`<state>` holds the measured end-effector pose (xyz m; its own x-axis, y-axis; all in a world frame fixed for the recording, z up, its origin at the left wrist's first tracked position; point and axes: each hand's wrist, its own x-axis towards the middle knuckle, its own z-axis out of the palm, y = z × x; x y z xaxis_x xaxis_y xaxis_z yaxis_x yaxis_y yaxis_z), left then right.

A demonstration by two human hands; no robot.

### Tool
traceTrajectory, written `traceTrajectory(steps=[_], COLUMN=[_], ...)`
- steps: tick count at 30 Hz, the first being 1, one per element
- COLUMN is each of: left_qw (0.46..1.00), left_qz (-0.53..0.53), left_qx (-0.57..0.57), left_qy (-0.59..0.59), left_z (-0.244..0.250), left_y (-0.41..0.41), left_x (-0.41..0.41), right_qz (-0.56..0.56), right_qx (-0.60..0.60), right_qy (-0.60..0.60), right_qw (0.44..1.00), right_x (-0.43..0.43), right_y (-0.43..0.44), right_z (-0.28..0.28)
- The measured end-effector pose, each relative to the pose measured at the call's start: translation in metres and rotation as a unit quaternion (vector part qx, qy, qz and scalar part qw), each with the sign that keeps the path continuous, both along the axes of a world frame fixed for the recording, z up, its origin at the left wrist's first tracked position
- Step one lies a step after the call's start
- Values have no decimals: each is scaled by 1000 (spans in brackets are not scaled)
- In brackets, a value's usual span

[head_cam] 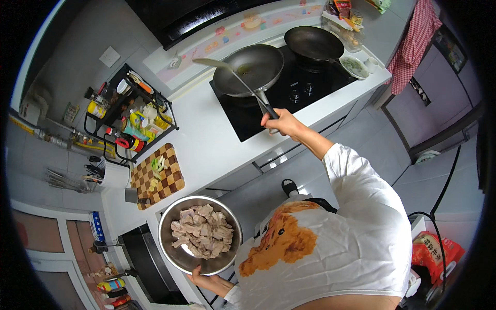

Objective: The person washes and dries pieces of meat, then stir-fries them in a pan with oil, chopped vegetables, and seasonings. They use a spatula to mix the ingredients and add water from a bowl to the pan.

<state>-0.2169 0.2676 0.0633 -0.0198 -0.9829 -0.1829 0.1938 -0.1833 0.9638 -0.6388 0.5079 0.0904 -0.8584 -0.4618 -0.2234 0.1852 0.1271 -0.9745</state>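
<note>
My right hand grips the black handle of a spatula at the long handle of a wok; whether it also grips the wok handle I cannot tell. The spatula crosses above the wok, its pale head past the left rim. A little oil lies in the wok, on the black cooktop. With my left hand I hold the rim of a steel bowl of pale meat pieces, beside my body. Cut scallion and ginger lie on a checkered wooden cutting board, a cleaver at its edge.
A second dark pan sits at the back right of the cooktop, near a plate of greens and a small white cup. A black rack of bottles stands by the left wall. Below it is a white utensil holder; a sink lies further down.
</note>
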Motion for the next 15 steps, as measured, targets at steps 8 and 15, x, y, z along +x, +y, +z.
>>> traceTrajectory(steps=[8, 15], left_qw=[999, 1000], left_qz=[29, 16], left_qx=[8, -4], left_qy=[-16, -8], left_z=[-9, -18], left_y=[-12, -21], left_x=[13, 7], right_qz=[45, 39], right_qx=[-52, -35], right_qy=[25, 7], right_qw=[997, 999], right_x=[5, 4], right_y=[-6, -16], right_z=[-51, -51])
